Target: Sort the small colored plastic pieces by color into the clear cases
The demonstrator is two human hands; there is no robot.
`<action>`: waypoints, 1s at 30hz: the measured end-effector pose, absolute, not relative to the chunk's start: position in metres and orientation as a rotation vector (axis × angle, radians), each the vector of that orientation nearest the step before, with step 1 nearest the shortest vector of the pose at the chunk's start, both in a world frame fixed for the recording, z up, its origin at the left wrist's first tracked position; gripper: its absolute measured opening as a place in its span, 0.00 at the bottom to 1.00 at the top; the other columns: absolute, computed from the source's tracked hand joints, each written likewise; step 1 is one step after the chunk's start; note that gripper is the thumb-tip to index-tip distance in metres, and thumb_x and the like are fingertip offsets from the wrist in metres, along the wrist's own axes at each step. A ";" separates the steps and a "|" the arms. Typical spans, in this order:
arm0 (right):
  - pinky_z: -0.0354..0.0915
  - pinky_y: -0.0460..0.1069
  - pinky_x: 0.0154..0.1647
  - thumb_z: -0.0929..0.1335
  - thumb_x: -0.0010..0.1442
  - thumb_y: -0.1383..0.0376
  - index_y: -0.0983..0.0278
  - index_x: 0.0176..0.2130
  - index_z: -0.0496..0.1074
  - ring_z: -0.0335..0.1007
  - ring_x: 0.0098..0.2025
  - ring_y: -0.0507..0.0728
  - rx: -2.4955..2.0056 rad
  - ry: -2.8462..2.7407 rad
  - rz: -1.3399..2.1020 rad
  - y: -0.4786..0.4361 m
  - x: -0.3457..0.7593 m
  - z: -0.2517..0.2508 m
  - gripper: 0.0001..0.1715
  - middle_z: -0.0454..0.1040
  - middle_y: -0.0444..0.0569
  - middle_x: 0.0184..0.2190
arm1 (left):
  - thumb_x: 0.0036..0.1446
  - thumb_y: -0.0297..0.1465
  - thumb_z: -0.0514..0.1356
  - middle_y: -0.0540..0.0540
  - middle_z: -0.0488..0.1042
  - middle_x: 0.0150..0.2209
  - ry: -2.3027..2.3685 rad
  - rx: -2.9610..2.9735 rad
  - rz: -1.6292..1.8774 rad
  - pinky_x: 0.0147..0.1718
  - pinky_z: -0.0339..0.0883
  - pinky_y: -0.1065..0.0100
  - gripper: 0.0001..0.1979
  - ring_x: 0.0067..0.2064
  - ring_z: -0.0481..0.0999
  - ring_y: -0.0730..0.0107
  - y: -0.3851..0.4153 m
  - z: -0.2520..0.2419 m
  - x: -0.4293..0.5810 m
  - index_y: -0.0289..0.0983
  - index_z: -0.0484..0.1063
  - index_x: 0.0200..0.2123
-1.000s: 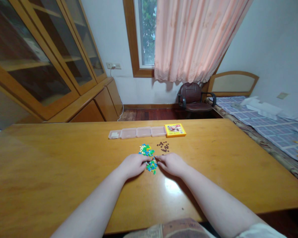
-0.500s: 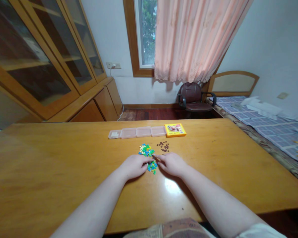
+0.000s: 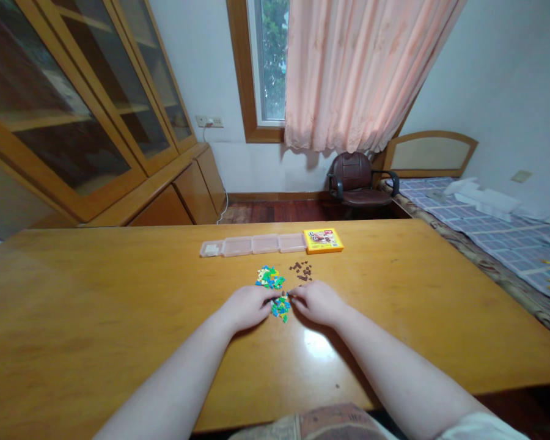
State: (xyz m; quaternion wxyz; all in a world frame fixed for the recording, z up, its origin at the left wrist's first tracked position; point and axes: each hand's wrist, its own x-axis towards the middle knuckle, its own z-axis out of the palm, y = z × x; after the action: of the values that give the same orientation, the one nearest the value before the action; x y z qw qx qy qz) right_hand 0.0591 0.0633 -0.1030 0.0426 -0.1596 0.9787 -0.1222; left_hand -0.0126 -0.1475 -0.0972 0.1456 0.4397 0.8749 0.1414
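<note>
My left hand (image 3: 251,305) rests at the left side of a small pile of mixed green, blue, white and yellow toy bricks (image 3: 280,308), its fingers stretched to the pile's upper edge. Across from it, my right hand (image 3: 319,302) has its thumb and index finger drawn together at the pile's right edge; whatever is between those tips is too small to make out. A tiny brown brick (image 3: 283,294) shows between the two hands. Just beyond lies a second mixed brick pile (image 3: 269,277). To the right of that, brown bricks (image 3: 302,271) are spread loosely.
Farther back on the wooden table (image 3: 119,293), a row of shallow clear plastic trays (image 3: 237,245) adjoins a yellow box (image 3: 324,241). Past the table stand a dark red armchair (image 3: 355,177), a bed (image 3: 481,208) and a glass-door cabinet (image 3: 96,116).
My right index finger has drawn back slightly toward its thumb, uncovering the bricks between the hands. My left hand has barely shifted.
</note>
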 end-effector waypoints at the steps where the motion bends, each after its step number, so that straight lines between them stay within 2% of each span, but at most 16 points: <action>1: 0.61 0.48 0.38 0.59 0.66 0.60 0.61 0.44 0.77 0.74 0.37 0.57 -0.498 2.984 -0.377 0.063 0.059 -0.103 0.19 0.79 0.51 0.37 | 0.57 0.28 0.52 0.50 0.76 0.50 2.526 1.263 0.413 0.47 0.68 0.63 0.23 0.49 0.76 0.59 -0.148 -0.097 -0.013 0.49 0.71 0.54; 12: 0.61 0.48 0.38 0.60 0.66 0.59 0.57 0.52 0.72 0.74 0.36 0.57 -0.539 2.994 -0.385 0.063 0.060 -0.104 0.20 0.79 0.50 0.37 | 0.56 0.30 0.54 0.47 0.80 0.38 2.582 1.235 0.409 0.40 0.67 0.67 0.14 0.40 0.77 0.63 -0.153 -0.090 -0.014 0.44 0.78 0.40; 17: 0.62 0.49 0.39 0.58 0.67 0.58 0.61 0.44 0.76 0.75 0.37 0.58 -0.309 3.042 -0.344 0.066 0.059 -0.103 0.21 0.79 0.53 0.36 | 0.56 0.29 0.54 0.48 0.80 0.40 2.577 1.227 0.396 0.39 0.67 0.67 0.16 0.41 0.77 0.61 -0.152 -0.090 -0.014 0.46 0.77 0.44; 23: 0.63 0.49 0.42 0.59 0.66 0.59 0.56 0.53 0.72 0.75 0.41 0.58 -0.411 3.023 -0.435 0.067 0.059 -0.104 0.20 0.79 0.50 0.43 | 0.55 0.28 0.53 0.49 0.79 0.43 2.557 1.253 0.382 0.41 0.67 0.66 0.18 0.43 0.77 0.60 -0.151 -0.092 -0.015 0.47 0.75 0.47; 30: 0.64 0.49 0.39 0.58 0.66 0.61 0.57 0.52 0.73 0.76 0.38 0.58 -0.284 3.063 -0.348 0.069 0.058 -0.102 0.21 0.80 0.51 0.40 | 0.55 0.28 0.53 0.47 0.80 0.40 2.613 1.184 0.380 0.39 0.67 0.66 0.15 0.41 0.78 0.60 -0.152 -0.093 -0.016 0.44 0.76 0.42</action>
State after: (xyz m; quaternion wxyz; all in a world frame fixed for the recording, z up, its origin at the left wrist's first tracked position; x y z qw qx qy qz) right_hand 0.0582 0.0687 -0.1018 0.0230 -0.0918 0.9892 -0.1122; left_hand -0.0159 -0.1516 -0.0928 0.1237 0.4061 0.8960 0.1303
